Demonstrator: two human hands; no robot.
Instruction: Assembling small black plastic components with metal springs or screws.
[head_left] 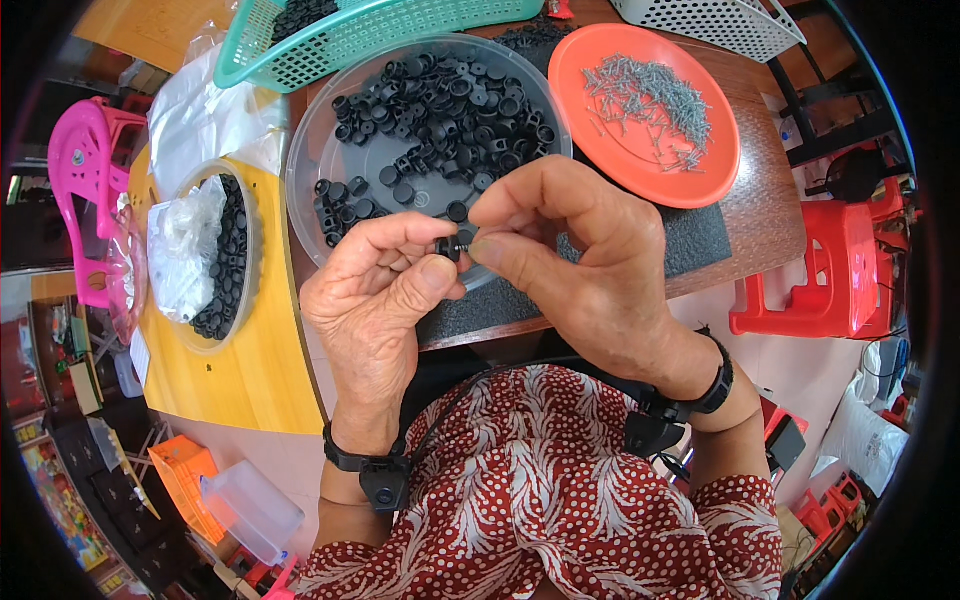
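Note:
My left hand (385, 290) pinches a small black plastic cap (447, 247) between thumb and forefinger, above the near edge of a clear round tub. My right hand (570, 245) meets it from the right, thumb and forefinger closed on a small metal screw (464, 246) whose shaft points at the cap. Whether the screw's tip has entered the cap is too small to tell. Beneath and beyond my hands, the clear tub (308, 120) holds many loose black caps (450, 110). An orange-red plate (690, 190) bearing a heap of silver screws (655, 100) lies to the right.
A green basket (400, 25) and a white basket (710, 25) stand at the back. On the yellow table (270, 370) at left, another tub (255, 290) holds black parts and a clear plastic bag (190, 245). Red stools (830, 270) stand at right; a dark mat (700, 240) lies under the tub.

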